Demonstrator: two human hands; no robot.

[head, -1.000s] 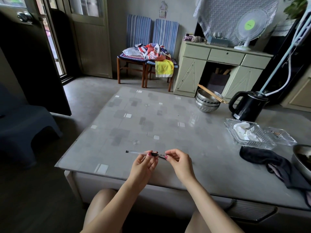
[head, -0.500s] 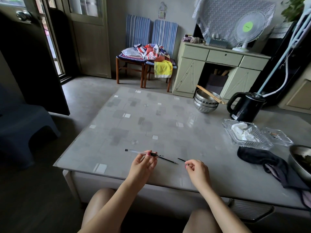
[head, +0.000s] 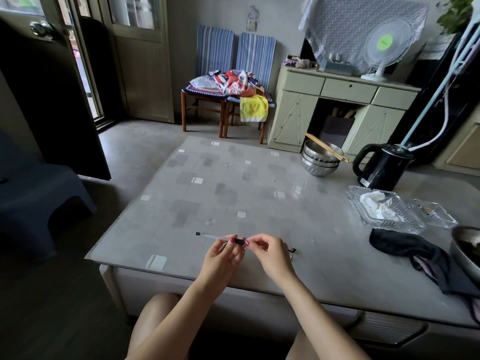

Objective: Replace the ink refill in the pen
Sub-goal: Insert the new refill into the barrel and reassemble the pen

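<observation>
I hold the pen (head: 217,237) level over the near edge of the table (head: 233,193); it has a clear barrel, a black end cap on the left and a black grip. My left hand (head: 220,258) pinches it at the grip. My right hand (head: 270,255) has its fingertips closed on the grip's right end. The ink refill is hidden behind my right fingers. A small black pen part (head: 293,249) lies on the table just right of my right hand.
On the right side of the table are a dark cloth (head: 405,249), glass dishes (head: 384,211), a black kettle (head: 381,166), stacked steel bowls with chopsticks (head: 320,159) and a metal bowl (head: 467,250). A blue stool (head: 39,193) stands to the left.
My right hand pulled away to the right with a small dark piece, baring the thin refill. It has now come back to the pen's grip end, and the small part lies on the table.
</observation>
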